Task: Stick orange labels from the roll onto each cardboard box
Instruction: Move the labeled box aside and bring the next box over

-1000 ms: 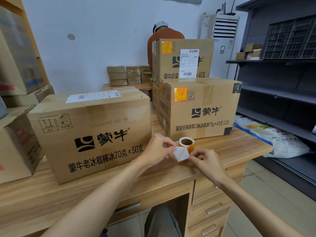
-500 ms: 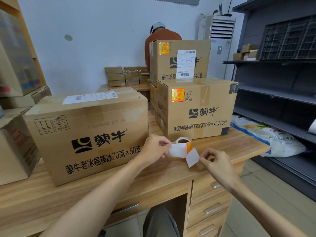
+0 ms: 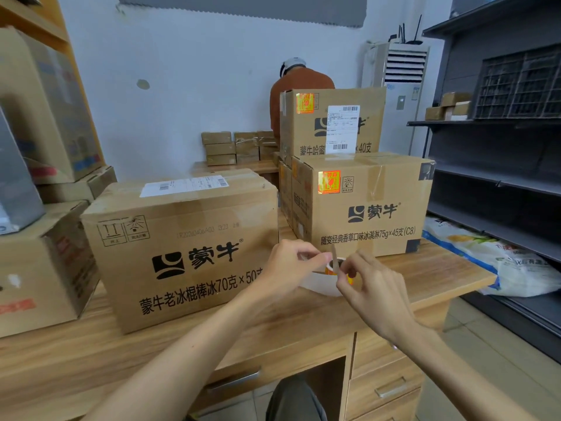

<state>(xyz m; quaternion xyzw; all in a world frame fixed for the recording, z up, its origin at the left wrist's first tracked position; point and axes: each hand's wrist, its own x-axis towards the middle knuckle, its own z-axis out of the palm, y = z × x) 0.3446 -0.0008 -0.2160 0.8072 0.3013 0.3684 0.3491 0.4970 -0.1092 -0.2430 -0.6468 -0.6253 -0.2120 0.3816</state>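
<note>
- Fingertips (image 3: 349,264) of the right hand (image 3: 376,296) pinch a thin label strip (image 3: 334,253), upright and edge-on, just above the orange roll (image 3: 330,270); left hand (image 3: 288,270) pinches the white backing (image 3: 318,284) beside it
- Bare box (image 3: 182,256) stands just left of both hands, its long side running across the desk (image 3: 425,278); left hand is nearer
- Count: three boxes face front; lower right box (image 3: 373,214) and top box (image 3: 334,126) carry one orange label each; one roll

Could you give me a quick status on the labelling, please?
Left hand holds label roll, right hand pinches a label. Lower right box and top box carry orange labels; left box shows none. Nothing blocking.
</note>
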